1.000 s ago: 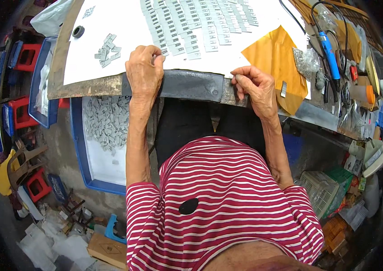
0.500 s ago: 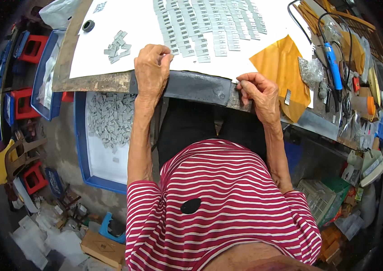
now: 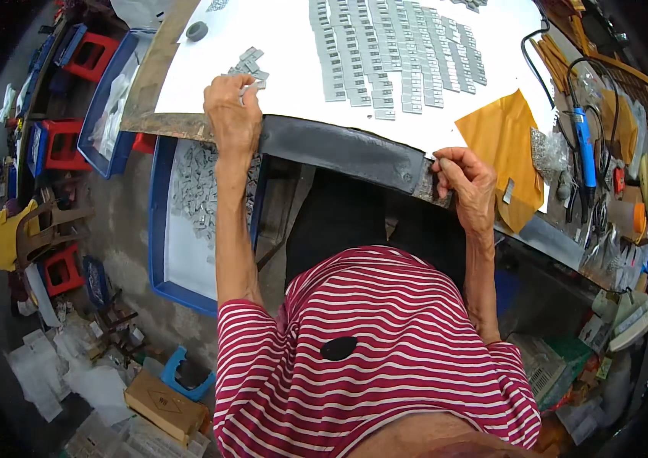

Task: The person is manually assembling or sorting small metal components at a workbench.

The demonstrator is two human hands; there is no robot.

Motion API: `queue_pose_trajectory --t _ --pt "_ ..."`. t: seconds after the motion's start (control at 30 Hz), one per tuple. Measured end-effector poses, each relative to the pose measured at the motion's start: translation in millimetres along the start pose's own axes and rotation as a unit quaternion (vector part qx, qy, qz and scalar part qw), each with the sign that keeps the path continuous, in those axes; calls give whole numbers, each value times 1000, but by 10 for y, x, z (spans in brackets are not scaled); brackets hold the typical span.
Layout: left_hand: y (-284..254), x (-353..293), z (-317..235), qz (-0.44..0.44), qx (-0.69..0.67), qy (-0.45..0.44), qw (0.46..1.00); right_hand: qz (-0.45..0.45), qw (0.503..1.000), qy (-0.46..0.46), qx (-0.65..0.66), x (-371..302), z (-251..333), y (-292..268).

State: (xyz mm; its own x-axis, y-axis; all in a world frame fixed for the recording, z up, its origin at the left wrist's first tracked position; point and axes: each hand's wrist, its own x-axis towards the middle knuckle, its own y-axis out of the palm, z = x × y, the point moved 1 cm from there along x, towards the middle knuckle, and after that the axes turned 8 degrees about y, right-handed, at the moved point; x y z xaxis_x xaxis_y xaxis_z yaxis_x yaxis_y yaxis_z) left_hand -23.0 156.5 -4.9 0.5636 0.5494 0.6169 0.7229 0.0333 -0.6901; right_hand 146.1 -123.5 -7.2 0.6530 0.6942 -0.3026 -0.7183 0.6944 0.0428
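My left hand (image 3: 231,111) is at the near edge of the white sheet (image 3: 278,95), beside a small loose pile of flat grey pieces (image 3: 250,61). Its thumb and fingers pinch one small grey piece (image 3: 250,89). Farther right lie long slanting rows of similar grey pieces (image 3: 385,57), with dark marks on them, set edge to edge. My right hand (image 3: 467,183) hovers at the table's front edge, left of a brown paper envelope (image 3: 492,126). Its thumb and forefinger are pressed together; anything between them is too small to make out.
A blue tray (image 3: 157,221) of many loose grey pieces stands below the table, left of my legs. A black ring (image 3: 196,31) lies at the sheet's far left. Right of the envelope are a blue-handled tool (image 3: 583,145), cables and plastic bags. Red stools (image 3: 64,145) stand at far left.
My left hand has moved left from beside the rows to the loose pile and now pinches a grey piece. My right hand stays near the table edge, fingers closed. The whole view has shifted.
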Motion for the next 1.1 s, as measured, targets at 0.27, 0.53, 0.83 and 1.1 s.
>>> queue_pose_trajectory --t 0.27,0.53,0.83,1.1 --pt "185 24 123 98 119 32 987 -6 1000 0 3 -93 3 -73" --pt "4 135 392 187 30 126 974 -11 999 -10 -31 -213 133 -236" --pt "145 202 361 277 -71 -34 958 -199 967 -99 -125 -433 140 -1052" --pt "197 126 545 252 -102 -43 961 -216 902 -155 -339 -306 -133 -1321"
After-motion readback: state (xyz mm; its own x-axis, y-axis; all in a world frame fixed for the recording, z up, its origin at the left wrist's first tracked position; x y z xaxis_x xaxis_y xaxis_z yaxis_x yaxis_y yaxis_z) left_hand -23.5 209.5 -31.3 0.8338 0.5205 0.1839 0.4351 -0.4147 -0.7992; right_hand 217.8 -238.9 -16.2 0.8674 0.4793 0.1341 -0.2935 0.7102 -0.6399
